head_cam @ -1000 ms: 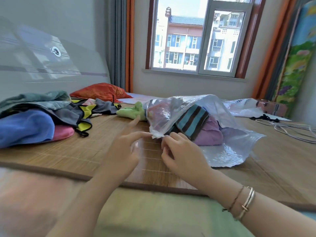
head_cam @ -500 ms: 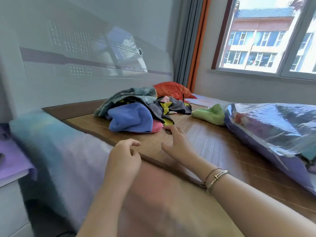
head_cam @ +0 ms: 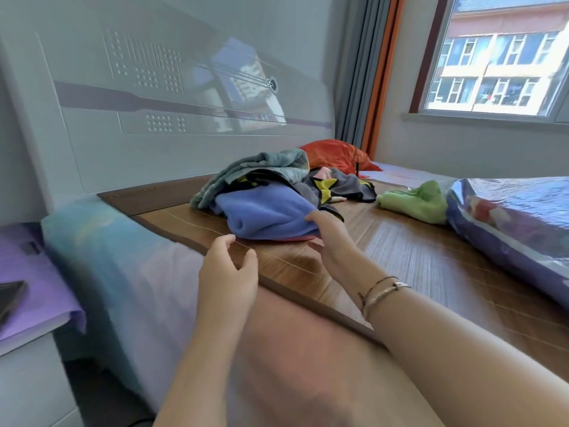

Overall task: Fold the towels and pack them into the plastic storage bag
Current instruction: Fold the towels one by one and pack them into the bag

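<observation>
Your right hand (head_cam: 326, 229) grips the blue towel (head_cam: 264, 214) atop the unfolded heap, your left hand (head_cam: 229, 266) hovers loosely curled and empty, and the plastic storage bag (head_cam: 511, 217) nearby appears partly packed.

No readable text, label, brand or number anywhere; only a small round emblem (head_cam: 272, 84) on the pale headboard panel (head_cam: 172, 97), illegible.
</observation>
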Demonstrator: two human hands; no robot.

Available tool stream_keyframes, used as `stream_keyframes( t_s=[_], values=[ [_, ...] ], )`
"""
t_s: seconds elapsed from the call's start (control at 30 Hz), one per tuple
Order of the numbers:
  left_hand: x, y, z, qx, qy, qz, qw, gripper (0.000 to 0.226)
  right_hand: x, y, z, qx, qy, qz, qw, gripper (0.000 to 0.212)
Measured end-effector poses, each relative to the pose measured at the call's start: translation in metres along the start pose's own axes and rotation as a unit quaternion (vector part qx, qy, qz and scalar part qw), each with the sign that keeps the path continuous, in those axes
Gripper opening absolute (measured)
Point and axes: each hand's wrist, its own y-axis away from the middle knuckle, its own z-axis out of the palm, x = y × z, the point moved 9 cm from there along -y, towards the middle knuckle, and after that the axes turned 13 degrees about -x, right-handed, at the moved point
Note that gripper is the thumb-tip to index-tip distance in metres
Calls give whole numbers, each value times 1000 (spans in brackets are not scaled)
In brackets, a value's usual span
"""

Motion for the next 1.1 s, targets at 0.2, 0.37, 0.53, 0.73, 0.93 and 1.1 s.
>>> stream_keyframes(
  t_s=[0.2, 0.37, 0.53, 0.73, 0.93, 1.1],
  values=[
    [-2, 4, 31, -23, 145, -40, 988, 66, -4, 57, -26, -116, -153, 8, 981, 19],
    [-6, 6, 49, -23, 165, -65, 984, 65, -18, 78, -48, -104, -197, -3, 975, 34],
    [4, -5, 64, -63, 269, -68, 959, 39, -22, 96, -52, -106, -209, -18, 972, 28],
    [26, -2, 54, -2, 188, 58, 980, 28, -25, 107, -64, -94, -184, -30, 978, 30],
    [79, 19, 60, -3, 125, 138, 982, 7, -30, 123, -82, -73, -173, -35, 982, 23],
    [108, 44, 80, -87, 177, 121, 973, 19, -25, 153, -104, -72, -217, 1, 974, 23]
  ],
)
